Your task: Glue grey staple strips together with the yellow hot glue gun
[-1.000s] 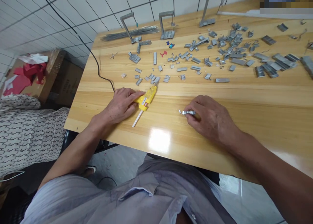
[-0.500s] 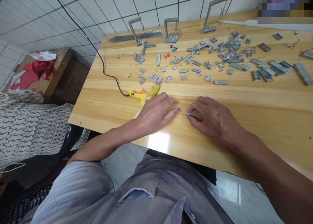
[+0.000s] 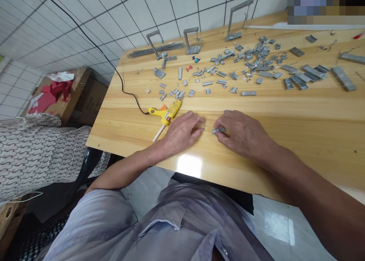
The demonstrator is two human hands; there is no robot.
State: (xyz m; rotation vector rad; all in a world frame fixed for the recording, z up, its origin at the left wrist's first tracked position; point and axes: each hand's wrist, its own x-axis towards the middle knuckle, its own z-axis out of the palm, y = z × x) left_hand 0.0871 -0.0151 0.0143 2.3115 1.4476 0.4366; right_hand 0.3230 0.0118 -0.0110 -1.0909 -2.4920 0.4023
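Observation:
My right hand [image 3: 242, 133] pinches a short grey metal strip [image 3: 219, 130], like a piece of a staple strip, between thumb and fingertips low over the wooden table. Another grey edge [image 3: 225, 110] peeks out behind its knuckles. Facing it, my left hand [image 3: 184, 130] rests with thumb and forefinger apart. A tiny grey bit [image 3: 204, 124] lies at those fingertips; whether they touch it is hard to see. Just left of that hand lies a yellow hot glue gun [image 3: 167, 114], a white glue stick [image 3: 159, 132] poking out of its back.
Many grey strips and fragments [image 3: 259, 65] cover the far half of the table [image 3: 119, 120]. Several angled grey stands [image 3: 191, 40] are at the back by a bundle of thin wires [image 3: 159, 49]. A black cord [image 3: 119, 75] trails from the glue gun over the left edge.
The strip in my right hand has turned, so its broad face shows more. My left forearm uncovers more of the glue stick. The whole view has shifted slightly.

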